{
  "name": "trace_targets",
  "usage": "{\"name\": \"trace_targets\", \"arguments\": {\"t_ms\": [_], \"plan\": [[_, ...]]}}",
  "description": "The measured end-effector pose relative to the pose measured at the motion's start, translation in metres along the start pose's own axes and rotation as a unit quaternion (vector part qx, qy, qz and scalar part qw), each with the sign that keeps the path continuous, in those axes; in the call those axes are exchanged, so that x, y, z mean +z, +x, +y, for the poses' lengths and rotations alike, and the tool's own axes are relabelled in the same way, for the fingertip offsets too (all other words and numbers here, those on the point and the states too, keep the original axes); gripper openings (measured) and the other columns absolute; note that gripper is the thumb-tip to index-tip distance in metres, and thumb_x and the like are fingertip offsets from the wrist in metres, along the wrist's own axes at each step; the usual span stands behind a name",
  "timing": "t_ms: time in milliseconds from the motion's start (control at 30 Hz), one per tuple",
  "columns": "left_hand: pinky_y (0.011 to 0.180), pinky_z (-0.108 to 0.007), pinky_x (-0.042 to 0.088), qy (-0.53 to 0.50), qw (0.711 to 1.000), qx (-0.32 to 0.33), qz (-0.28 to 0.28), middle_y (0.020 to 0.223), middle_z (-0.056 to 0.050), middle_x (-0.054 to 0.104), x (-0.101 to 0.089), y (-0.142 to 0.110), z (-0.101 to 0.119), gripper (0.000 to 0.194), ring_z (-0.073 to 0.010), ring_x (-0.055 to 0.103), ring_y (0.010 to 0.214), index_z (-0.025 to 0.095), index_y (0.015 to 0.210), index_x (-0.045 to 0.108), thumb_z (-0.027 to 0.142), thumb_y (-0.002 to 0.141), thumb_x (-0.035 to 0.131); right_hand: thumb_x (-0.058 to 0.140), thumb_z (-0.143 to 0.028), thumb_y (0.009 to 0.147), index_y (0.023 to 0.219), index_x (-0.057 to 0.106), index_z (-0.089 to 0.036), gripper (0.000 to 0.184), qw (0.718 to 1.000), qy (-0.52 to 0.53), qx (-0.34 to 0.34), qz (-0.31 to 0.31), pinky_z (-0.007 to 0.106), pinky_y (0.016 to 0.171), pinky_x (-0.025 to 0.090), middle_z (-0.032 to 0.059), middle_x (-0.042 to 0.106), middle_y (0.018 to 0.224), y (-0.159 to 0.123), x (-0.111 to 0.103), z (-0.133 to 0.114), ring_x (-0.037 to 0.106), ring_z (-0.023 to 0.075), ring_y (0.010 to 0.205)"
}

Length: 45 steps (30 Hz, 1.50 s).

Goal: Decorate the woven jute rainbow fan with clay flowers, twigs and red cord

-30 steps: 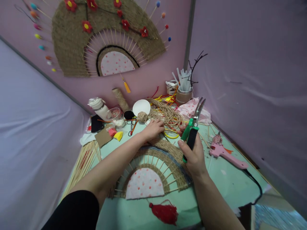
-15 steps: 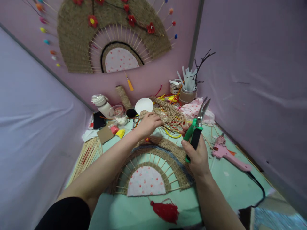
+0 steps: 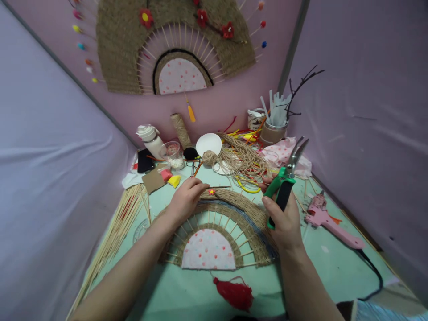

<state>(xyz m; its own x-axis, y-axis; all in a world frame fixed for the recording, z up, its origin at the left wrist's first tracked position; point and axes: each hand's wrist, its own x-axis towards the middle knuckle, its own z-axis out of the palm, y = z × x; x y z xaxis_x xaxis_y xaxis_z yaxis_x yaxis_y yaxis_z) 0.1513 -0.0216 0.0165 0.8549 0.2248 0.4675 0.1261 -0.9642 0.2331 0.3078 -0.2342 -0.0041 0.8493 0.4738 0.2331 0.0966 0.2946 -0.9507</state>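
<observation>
Pinched in the fingers of my left hand [image 3: 187,198] is a thin dark twig [image 3: 220,187], held just above the top edge of a woven twine fan [image 3: 252,218]. The fan lies on the table with a dotted cloth half-circle [image 3: 209,249] at its centre, a blue band, and a small red flower [image 3: 211,192] near the twig. A red tassel [image 3: 234,293] rests below it. My right hand [image 3: 284,218] is wrapped around green-handled pruning shears [image 3: 282,187], their blades pointing up and slightly apart, over the fan's right side.
A pink glue gun [image 3: 334,225] with a black cord lies at right. Bamboo sticks [image 3: 117,227] spread at left. Behind are loose twine [image 3: 245,154], a white bottle [image 3: 150,140], a plastic cup [image 3: 174,156] and a jar of glue sticks [image 3: 273,133]. A larger fan [image 3: 117,53] hangs on the wall.
My left hand has moved left and toward me, from beside the twine pile to the fan's top edge, and the twig now shows in its fingers. My right hand still holds the shears. The view has shifted.
</observation>
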Motion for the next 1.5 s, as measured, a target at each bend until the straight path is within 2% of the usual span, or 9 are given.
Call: {"name": "trace_targets", "arguments": {"t_ms": [233,333,400,467,567,667,767,1200,1500], "plan": [[0.079,-0.032,0.053,-0.111,0.992,-0.048,0.025,0.094,-0.007,0.067,0.011,-0.033,0.005,0.026,-0.0169,0.062,0.09,0.021,0.101,0.07,0.012,0.093,0.047,0.068,-0.041,0.082,0.124,0.057,-0.024,0.046,1.0,-0.016,0.003,0.004,0.049,0.102,0.043,0.0081,0.062,0.119,0.001,0.003,0.002,0.061,0.0275,0.11],[0.078,-0.031,0.053,-0.164,0.977,-0.082,0.104,0.091,-0.004,0.067,0.004,-0.028,0.008,0.02,-0.0153,0.063,0.087,0.021,0.096,0.068,0.014,0.094,0.049,0.069,-0.042,0.082,0.12,0.058,-0.024,0.043,1.0,-0.026,0.006,0.0,0.049,0.101,0.044,0.0074,0.062,0.116,0.002,0.004,0.004,0.061,0.0273,0.108],[0.082,-0.032,0.053,-0.155,0.963,-0.12,0.185,0.092,-0.003,0.067,-0.005,-0.021,0.009,0.015,-0.0157,0.063,0.09,0.021,0.095,0.066,0.017,0.094,0.051,0.069,-0.042,0.082,0.119,0.058,-0.025,0.043,1.0,-0.027,0.008,-0.002,0.049,0.101,0.044,0.0071,0.062,0.116,0.003,0.005,0.005,0.061,0.0271,0.108],[0.084,-0.034,0.052,-0.12,0.959,-0.141,0.215,0.094,-0.003,0.068,-0.014,-0.017,0.009,0.013,-0.0167,0.063,0.092,0.022,0.097,0.066,0.02,0.094,0.053,0.069,-0.042,0.081,0.118,0.059,-0.025,0.042,1.0,-0.028,0.009,-0.002,0.049,0.101,0.044,0.0069,0.062,0.116,0.003,0.005,0.005,0.061,0.0271,0.108],[0.083,-0.034,0.052,-0.067,0.98,-0.122,0.143,0.094,-0.005,0.068,-0.017,-0.021,0.009,0.015,-0.0173,0.063,0.091,0.021,0.097,0.066,0.022,0.095,0.052,0.069,-0.042,0.082,0.117,0.059,-0.025,0.041,1.0,-0.026,0.01,-0.001,0.048,0.101,0.044,0.0066,0.062,0.115,0.003,0.005,0.005,0.06,0.0268,0.108],[0.081,-0.035,0.052,-0.014,0.991,-0.12,0.061,0.094,-0.007,0.069,-0.004,-0.034,0.011,0.019,-0.0191,0.062,0.09,0.02,0.099,0.067,0.022,0.096,0.048,0.069,-0.041,0.082,0.117,0.059,-0.025,0.04,0.999,-0.029,0.009,-0.007,0.047,0.1,0.044,0.0064,0.063,0.114,0.002,0.004,0.005,0.061,0.0266,0.107],[0.083,-0.038,0.051,0.034,0.989,-0.141,0.021,0.099,-0.007,0.07,0.01,-0.048,0.012,0.019,-0.0213,0.062,0.094,0.02,0.102,0.067,0.022,0.096,0.049,0.068,-0.04,0.082,0.115,0.059,-0.025,0.038,0.999,-0.034,0.007,-0.015,0.046,0.099,0.044,0.0063,0.063,0.112,0.002,0.005,0.005,0.06,0.0266,0.106],[0.086,-0.04,0.051,0.057,0.989,-0.134,-0.003,0.097,-0.008,0.07,0.03,-0.065,0.003,0.019,-0.0226,0.063,0.095,0.018,0.101,0.068,0.017,0.094,0.05,0.07,-0.042,0.08,0.117,0.06,-0.025,0.042,0.999,-0.045,0.021,-0.021,0.047,0.101,0.041,0.006,0.063,0.112,0.001,0.006,0.008,0.059,0.0268,0.106],[0.084,-0.04,0.051,0.059,0.986,-0.152,-0.027,0.097,-0.007,0.072,0.025,-0.069,0.0,0.017,-0.0227,0.064,0.094,0.019,0.102,0.069,0.018,0.094,0.053,0.071,-0.041,0.079,0.118,0.06,-0.026,0.043,0.998,-0.049,0.03,-0.026,0.048,0.101,0.042,0.0066,0.062,0.115,0.0,0.006,0.011,0.06,0.0279,0.108]]}}
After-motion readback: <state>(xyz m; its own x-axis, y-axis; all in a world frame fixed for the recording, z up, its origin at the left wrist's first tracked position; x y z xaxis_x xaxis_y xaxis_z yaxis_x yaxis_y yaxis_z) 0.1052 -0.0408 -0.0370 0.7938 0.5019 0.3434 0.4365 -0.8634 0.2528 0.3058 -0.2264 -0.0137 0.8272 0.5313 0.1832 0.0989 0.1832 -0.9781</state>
